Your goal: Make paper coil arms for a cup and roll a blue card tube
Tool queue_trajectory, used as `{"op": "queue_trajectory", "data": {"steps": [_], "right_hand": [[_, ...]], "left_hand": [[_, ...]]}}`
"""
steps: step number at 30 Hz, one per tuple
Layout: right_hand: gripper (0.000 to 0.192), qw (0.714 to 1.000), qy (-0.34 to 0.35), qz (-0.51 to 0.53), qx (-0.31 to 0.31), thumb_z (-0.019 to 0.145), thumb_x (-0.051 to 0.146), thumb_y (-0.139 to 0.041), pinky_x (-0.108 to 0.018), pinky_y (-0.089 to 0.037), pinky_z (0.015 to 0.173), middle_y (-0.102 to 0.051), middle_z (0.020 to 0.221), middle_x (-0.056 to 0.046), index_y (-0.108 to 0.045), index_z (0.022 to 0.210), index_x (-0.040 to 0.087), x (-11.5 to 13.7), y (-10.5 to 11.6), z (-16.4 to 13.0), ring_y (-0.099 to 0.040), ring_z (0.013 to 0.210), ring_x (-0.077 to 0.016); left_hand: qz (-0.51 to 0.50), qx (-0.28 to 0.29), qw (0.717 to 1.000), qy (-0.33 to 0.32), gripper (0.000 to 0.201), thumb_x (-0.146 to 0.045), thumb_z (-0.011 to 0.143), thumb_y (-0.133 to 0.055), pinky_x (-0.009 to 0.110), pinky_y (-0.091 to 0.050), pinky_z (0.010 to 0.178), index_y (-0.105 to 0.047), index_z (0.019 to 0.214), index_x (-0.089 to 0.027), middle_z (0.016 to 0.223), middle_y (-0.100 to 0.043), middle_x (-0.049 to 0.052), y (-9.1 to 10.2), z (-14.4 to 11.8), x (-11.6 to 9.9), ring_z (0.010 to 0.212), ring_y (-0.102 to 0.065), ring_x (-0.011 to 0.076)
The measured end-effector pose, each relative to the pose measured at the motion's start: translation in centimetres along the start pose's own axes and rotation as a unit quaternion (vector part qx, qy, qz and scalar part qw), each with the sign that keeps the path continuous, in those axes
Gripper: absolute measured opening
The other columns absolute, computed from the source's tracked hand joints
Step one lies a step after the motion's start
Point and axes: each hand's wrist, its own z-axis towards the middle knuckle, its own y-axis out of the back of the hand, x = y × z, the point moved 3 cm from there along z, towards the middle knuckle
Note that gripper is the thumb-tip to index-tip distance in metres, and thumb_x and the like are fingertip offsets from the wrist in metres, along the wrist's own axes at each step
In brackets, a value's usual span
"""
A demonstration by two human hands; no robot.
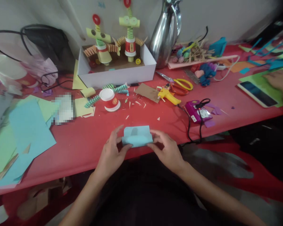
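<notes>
Between my two hands is a light blue piece of paper (137, 140), its near side curled over and its far edge standing flat behind the curl. My left hand (113, 150) pinches the left end, thumb below and fingers behind. At the right end my right hand (167, 149) grips the paper in the same way. The paper is held at the front edge of the red table (85, 147). Just beyond it stands a red and white paper cup (109, 99) with green folded-paper springs (116, 89) beside it.
A white box (118, 77) holds two paper-cup figures at the back. A steel jug (163, 34), yellow-handled scissors (182, 84), a yellow glue gun (169, 95) and a purple power strip (198, 111) lie rightward. Coloured sheets (30, 131) cover the left. Another person's hand (279, 78) rests near a phone (258, 93).
</notes>
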Motion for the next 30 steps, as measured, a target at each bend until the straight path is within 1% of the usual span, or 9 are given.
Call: {"op": "queue_trajectory", "data": {"steps": [5, 9, 13, 16, 19, 21, 25, 27, 30], "right_hand": [[0.041, 0.998, -0.050, 0.029, 0.033, 0.088, 0.031, -0.065, -0.040, -0.051, 0.087, -0.071, 0.079, 0.000, -0.052, 0.127, 0.025, 0.3, 0.2, 0.7, -0.070, 0.092, -0.0249], [0.039, 0.997, -0.057, 0.036, 0.042, 0.087, 0.029, -0.065, -0.038, -0.051, 0.086, -0.070, 0.077, 0.001, -0.053, 0.125, 0.026, 0.5, 0.3, 1.1, -0.070, 0.087, -0.0235], [0.030, 0.997, -0.043, 0.022, 0.068, 0.088, 0.024, -0.064, -0.035, -0.052, 0.081, -0.068, 0.076, 0.000, -0.062, 0.117, 0.025, 0.9, 0.5, 1.8, -0.067, 0.082, -0.0209], [0.028, 0.996, -0.007, -0.042, 0.078, 0.087, 0.028, -0.067, -0.038, -0.052, 0.082, -0.069, 0.088, -0.004, -0.066, 0.114, 0.024, 1.0, 0.7, 2.0, -0.063, 0.087, -0.0229], [0.047, 0.987, 0.061, -0.130, 0.068, 0.080, 0.041, -0.075, -0.045, -0.051, 0.087, -0.063, 0.109, -0.010, -0.065, 0.123, 0.026, 1.2, 0.7, 1.9, -0.057, 0.100, -0.0286], [0.047, 0.978, 0.108, -0.169, 0.063, 0.082, 0.039, -0.074, -0.047, -0.050, 0.090, -0.059, 0.117, -0.012, -0.065, 0.126, 0.026, 1.4, 0.5, 1.8, -0.054, 0.105, -0.0301], [0.034, 0.969, 0.141, -0.184, 0.082, 0.090, 0.034, -0.063, -0.045, -0.048, 0.091, -0.062, 0.113, -0.011, -0.066, 0.123, 0.023, 1.4, 0.3, 2.5, -0.053, 0.103, -0.0279], [0.034, 0.969, 0.135, -0.181, 0.096, 0.091, 0.038, -0.062, -0.045, -0.047, 0.091, -0.064, 0.108, -0.010, -0.066, 0.121, 0.022, 1.5, 0.4, 3.2, -0.053, 0.102, -0.0273], [0.035, 0.967, 0.126, -0.185, 0.125, 0.092, 0.042, -0.060, -0.045, -0.044, 0.093, -0.065, 0.104, -0.010, -0.067, 0.119, 0.022, 1.4, 0.8, 4.4, -0.054, 0.099, -0.0262]], "left_hand": [[0.009, -0.001, 1.000, 0.010, 0.078, -0.037, 0.078, -0.072, 0.045, -0.049, 0.095, -0.035, 0.146, -0.025, 0.101, -0.074, 0.006, 0.2, 0.5, 0.1, 0.106, -0.068, 0.0279], [0.012, 0.006, 1.000, 0.020, 0.071, -0.032, 0.083, -0.064, 0.039, -0.050, 0.087, -0.033, 0.145, -0.020, 0.087, -0.075, 0.002, 0.1, 1.1, -0.5, 0.089, -0.071, 0.0238], [0.033, 0.012, 0.998, 0.054, 0.068, -0.034, 0.082, -0.062, 0.037, -0.048, 0.080, -0.037, 0.143, -0.017, 0.086, -0.075, 0.004, 0.3, 2.0, -1.3, 0.085, -0.070, 0.0242], [0.049, 0.028, 0.995, 0.081, 0.070, -0.036, 0.079, -0.065, 0.036, -0.047, 0.075, -0.040, 0.142, -0.017, 0.080, -0.074, 0.003, 0.6, 2.7, -1.6, 0.082, -0.069, 0.0254], [0.044, 0.052, 0.993, 0.097, 0.071, -0.037, 0.078, -0.065, 0.034, -0.046, 0.071, -0.041, 0.143, -0.019, 0.072, -0.070, 0.000, 0.8, 3.4, -1.6, 0.077, -0.068, 0.0248], [0.038, 0.066, 0.992, 0.099, 0.072, -0.039, 0.078, -0.065, 0.033, -0.045, 0.068, -0.041, 0.143, -0.021, 0.071, -0.069, 0.000, 0.9, 3.8, -1.4, 0.073, -0.066, 0.0241], [0.057, 0.076, 0.993, 0.075, 0.065, -0.049, 0.082, -0.061, 0.034, -0.045, 0.067, -0.048, 0.139, -0.021, 0.081, -0.068, 0.004, 1.2, 4.1, -0.9, 0.074, -0.064, 0.0236], [0.084, 0.052, 0.994, 0.050, 0.059, -0.054, 0.085, -0.056, 0.036, -0.047, 0.072, -0.054, 0.134, -0.020, 0.090, -0.068, 0.007, 1.5, 4.0, -0.8, 0.080, -0.064, 0.0243], [0.104, -0.006, 0.993, -0.047, 0.050, -0.053, 0.086, -0.059, 0.042, -0.046, 0.089, -0.062, 0.125, -0.022, 0.108, -0.065, 0.010, 1.8, 3.7, -1.2, 0.099, -0.061, 0.0261]]}}
